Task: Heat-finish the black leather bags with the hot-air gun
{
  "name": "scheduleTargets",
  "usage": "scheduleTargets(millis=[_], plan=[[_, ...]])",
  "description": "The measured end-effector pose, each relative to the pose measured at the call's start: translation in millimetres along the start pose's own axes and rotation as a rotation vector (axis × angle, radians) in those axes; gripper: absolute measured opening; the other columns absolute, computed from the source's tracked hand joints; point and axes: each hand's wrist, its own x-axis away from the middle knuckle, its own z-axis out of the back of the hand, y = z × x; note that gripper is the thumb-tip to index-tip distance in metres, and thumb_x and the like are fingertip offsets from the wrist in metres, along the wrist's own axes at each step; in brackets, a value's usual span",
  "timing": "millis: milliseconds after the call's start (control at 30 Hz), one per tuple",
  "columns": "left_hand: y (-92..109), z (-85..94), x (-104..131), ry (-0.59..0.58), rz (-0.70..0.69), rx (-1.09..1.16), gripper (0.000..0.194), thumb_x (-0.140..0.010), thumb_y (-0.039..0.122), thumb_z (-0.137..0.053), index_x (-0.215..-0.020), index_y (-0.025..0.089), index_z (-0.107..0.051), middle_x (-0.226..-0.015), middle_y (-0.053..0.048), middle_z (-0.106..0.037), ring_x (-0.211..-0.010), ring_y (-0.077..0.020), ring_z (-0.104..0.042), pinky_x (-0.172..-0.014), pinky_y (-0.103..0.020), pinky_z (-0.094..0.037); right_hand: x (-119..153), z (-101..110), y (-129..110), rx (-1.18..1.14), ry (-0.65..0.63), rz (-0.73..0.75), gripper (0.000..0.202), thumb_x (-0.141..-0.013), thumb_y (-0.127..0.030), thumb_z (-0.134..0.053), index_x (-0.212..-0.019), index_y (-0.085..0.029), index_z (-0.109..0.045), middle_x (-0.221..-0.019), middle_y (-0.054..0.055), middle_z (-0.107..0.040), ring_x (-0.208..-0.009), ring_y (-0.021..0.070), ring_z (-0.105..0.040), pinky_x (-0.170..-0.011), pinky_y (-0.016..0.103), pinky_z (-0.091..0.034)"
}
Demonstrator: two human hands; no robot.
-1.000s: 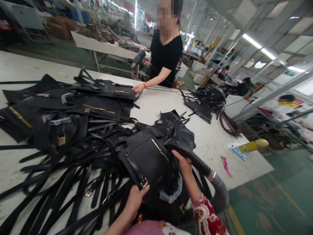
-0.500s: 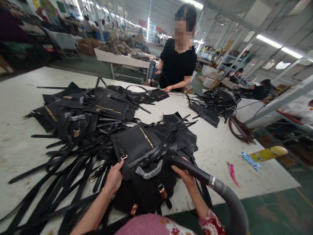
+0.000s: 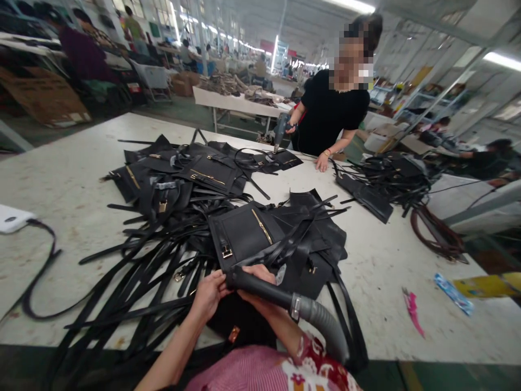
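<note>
My right hand (image 3: 260, 272) is wrapped around the black nozzle of a flexible hose (image 3: 260, 288), which has a metal clamp and curves down past my right forearm. Close to the nozzle's tip, my left hand (image 3: 210, 293) has its fingers pinched together; what is between them is hidden. Both hands are over a pile of black leather bags. The nearest clear bag (image 3: 248, 233) has a gold zip and a buckle and lies just beyond my hands. Below the hose, a dark bag with a gold fitting (image 3: 234, 334) is partly covered by my arms.
Long black straps (image 3: 134, 293) spread over the white table (image 3: 386, 282) at left. Another bag pile (image 3: 391, 174) lies at the far right. Pink-handled snips (image 3: 413, 312), a blue packet (image 3: 453, 293) and a yellow can (image 3: 488, 286) lie right. A co-worker (image 3: 334, 108) opposite holds a heat gun (image 3: 280, 132).
My right hand and the nozzle have moved left toward my left hand. The near bag's wrapped handle is now mostly hidden. The co-worker's heat gun is lower, and the view has turned left.
</note>
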Motion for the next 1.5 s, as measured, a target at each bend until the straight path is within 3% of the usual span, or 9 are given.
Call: scheduleTargets(millis=[133,267,400,500,700,1100,1200,1333,1500], plan=[[-5.6,3.2,-2.3,0.014,0.005,0.029,0.012,-0.074,0.004,-0.052,-0.076,0.012,-0.061,-0.066,-0.006,-0.069,-0.053,-0.0152,-0.065,-0.054,-0.028,-0.055,-12.1,-7.9,13.8,0.026,0.033,-0.047,0.037,-0.068,-0.035,-0.073,-0.102,-0.024,-0.068,-0.096,0.003,-0.070,-0.092,0.0244,-0.064,-0.088,0.037,-0.051],[-4.3,6.4,-2.4,-0.013,0.009,0.048,0.010,-0.074,0.006,-0.055,-0.078,0.012,-0.062,-0.069,-0.008,-0.070,-0.057,-0.0171,-0.067,-0.058,-0.031,-0.056,-15.1,13.8,26.7,0.063,0.118,-0.137,0.034,-0.073,-0.040,-0.071,-0.103,-0.024,-0.066,-0.100,0.003,-0.068,-0.095,0.0233,-0.063,-0.094,0.040,-0.048],[-3.8,6.5,0.4,-0.049,0.007,0.048,0.006,-0.071,0.010,-0.061,-0.077,0.012,-0.063,-0.071,-0.007,-0.070,-0.059,-0.0173,-0.067,-0.058,-0.029,-0.055,-7.7,29.3,21.7,0.089,-0.077,-0.099,0.033,-0.070,-0.040,-0.074,-0.099,-0.026,-0.068,-0.096,0.001,-0.069,-0.092,0.0227,-0.064,-0.088,0.037,-0.049],[-6.3,5.8,4.1,-0.087,0.004,0.054,0.007,-0.070,0.014,-0.064,-0.077,0.011,-0.064,-0.072,-0.007,-0.070,-0.060,-0.0165,-0.066,-0.060,-0.028,-0.054,-8.4,19.1,8.4,0.102,-0.139,-0.050,0.034,-0.069,-0.037,-0.073,-0.101,-0.026,-0.068,-0.094,0.001,-0.070,-0.091,0.0226,-0.064,-0.086,0.034,-0.049],[-9.1,8.2,7.1,-0.001,0.024,0.151,0.005,-0.075,0.016,-0.059,-0.078,0.013,-0.062,-0.066,-0.004,-0.067,-0.056,-0.0156,-0.064,-0.057,-0.029,-0.053,-6.2,-7.1,-5.0,0.109,-0.051,0.002,0.030,-0.068,-0.033,-0.069,-0.097,-0.026,-0.067,-0.093,0.002,-0.070,-0.087,0.0224,-0.065,-0.083,0.034,-0.050],[-5.7,9.0,-0.1,0.007,0.051,0.016,0.006,-0.075,0.015,-0.060,-0.072,0.015,-0.055,-0.064,-0.003,-0.066,-0.054,-0.0161,-0.065,-0.058,-0.033,-0.056,2.3,9.6,6.9,0.025,0.025,-0.078,0.041,-0.069,-0.039,-0.071,-0.108,-0.026,-0.065,-0.104,0.003,-0.068,-0.098,0.0257,-0.063,-0.090,0.040,-0.049],[-3.8,11.2,-1.5,-0.005,0.085,-0.040,0.014,-0.070,0.016,-0.067,-0.066,0.015,-0.054,-0.054,-0.001,-0.062,-0.046,-0.0156,-0.061,-0.051,-0.030,-0.053,15.7,19.2,4.2,0.034,-0.084,-0.009,0.035,-0.070,-0.038,-0.071,-0.105,-0.032,-0.066,-0.100,0.002,-0.070,-0.093,0.0260,-0.064,-0.085,0.040,-0.051],[-3.8,11.0,-2.5,-0.020,0.101,-0.051,0.023,-0.063,0.018,-0.072,-0.057,0.016,-0.050,-0.045,0.003,-0.053,-0.038,-0.0103,-0.053,-0.041,-0.019,-0.040,22.0,9.3,-4.0,-0.013,-0.243,0.103,0.039,-0.074,-0.042,-0.066,-0.111,-0.033,-0.064,-0.103,0.000,-0.071,-0.092,0.0250,-0.064,-0.085,0.039,-0.050],[-3.5,8.5,-0.5,-0.018,0.084,0.002,0.010,-0.064,0.016,-0.067,-0.064,0.014,-0.057,-0.057,0.000,-0.061,-0.051,-0.0115,-0.058,-0.052,-0.021,-0.045,13.0,-5.8,-8.6,-0.049,-0.160,0.078,0.041,-0.073,-0.045,-0.065,-0.112,-0.033,-0.063,-0.106,-0.002,-0.070,-0.096,0.0229,-0.062,-0.086,0.036,-0.050]])
